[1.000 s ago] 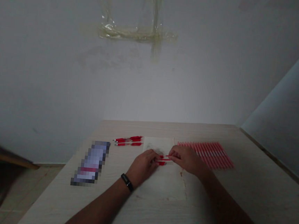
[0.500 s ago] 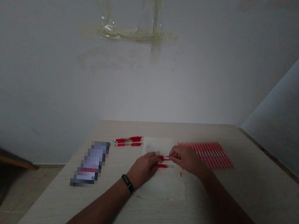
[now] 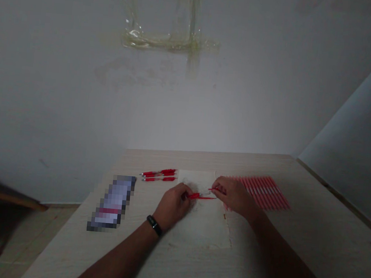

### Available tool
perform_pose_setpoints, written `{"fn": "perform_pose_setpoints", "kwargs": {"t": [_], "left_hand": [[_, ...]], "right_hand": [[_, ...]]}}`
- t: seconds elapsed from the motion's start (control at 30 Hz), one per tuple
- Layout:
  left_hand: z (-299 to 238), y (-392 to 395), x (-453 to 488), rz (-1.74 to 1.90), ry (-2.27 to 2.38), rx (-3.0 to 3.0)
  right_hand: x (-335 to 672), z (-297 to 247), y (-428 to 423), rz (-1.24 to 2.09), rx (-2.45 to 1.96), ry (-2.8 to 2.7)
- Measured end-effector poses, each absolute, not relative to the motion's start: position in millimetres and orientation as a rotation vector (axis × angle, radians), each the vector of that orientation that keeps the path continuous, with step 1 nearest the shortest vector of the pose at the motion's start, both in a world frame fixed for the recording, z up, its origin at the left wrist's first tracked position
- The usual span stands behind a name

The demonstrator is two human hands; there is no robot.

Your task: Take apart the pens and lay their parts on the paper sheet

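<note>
On the paper sheet point(image 3: 202, 227) at the middle of the table, my left hand point(image 3: 174, 203) is closed around a red pen barrel point(image 3: 194, 195), whose front end sticks out to the right of my fingertips. A thin red pen refill point(image 3: 206, 198) runs out from beside the barrel. My right hand point(image 3: 231, 195), a little farther right, pinches a thin red stick point(image 3: 214, 189) that looks like a refill. A pale, see-through piece shows faintly between the hands. Whether the parts touch each other I cannot tell.
A few red pens point(image 3: 159, 175) lie at the back left of the table. To the right, several pink-red sticks point(image 3: 262, 191) lie in a neat row, partly behind my right hand. A pixelated phone-like object point(image 3: 113, 202) lies at the left. A wall stands behind the table.
The red piece with a clear end that lay on the sheet below my left fingers is gone from that spot. My left hand has shifted slightly left and up; my right fingers have risen slightly.
</note>
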State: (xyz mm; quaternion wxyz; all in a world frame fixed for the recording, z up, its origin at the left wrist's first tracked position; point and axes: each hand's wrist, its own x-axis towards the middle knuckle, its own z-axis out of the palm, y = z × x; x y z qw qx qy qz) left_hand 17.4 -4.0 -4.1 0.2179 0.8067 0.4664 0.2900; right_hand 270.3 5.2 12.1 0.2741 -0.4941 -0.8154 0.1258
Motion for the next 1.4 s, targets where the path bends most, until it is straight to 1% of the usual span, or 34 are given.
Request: {"fn": "perform_pose_setpoints", "kwargs": {"t": [0.47, 0.67, 0.93, 1.1, 1.4], "left_hand": [[-7, -4, 17, 0.803, 1.337, 2.213], [-8, -3, 17, 0.815, 1.301, 2.206], [-5, -3, 17, 0.825, 1.285, 2.163], [-4, -4, 19, 0.806, 1.196, 2.158], [1, -8, 21, 0.779, 1.009, 2.169]], "right_hand": [[267, 13, 5, 0.295, -1.256, -2.246], [258, 10, 0, 0.449, -1.156, -2.215], [259, 9, 1, 0.45, -1.207, -2.201], [255, 13, -2, 0.521, -1.124, -2.215], [248, 12, -6, 0.529, -1.075, -2.213]]}}
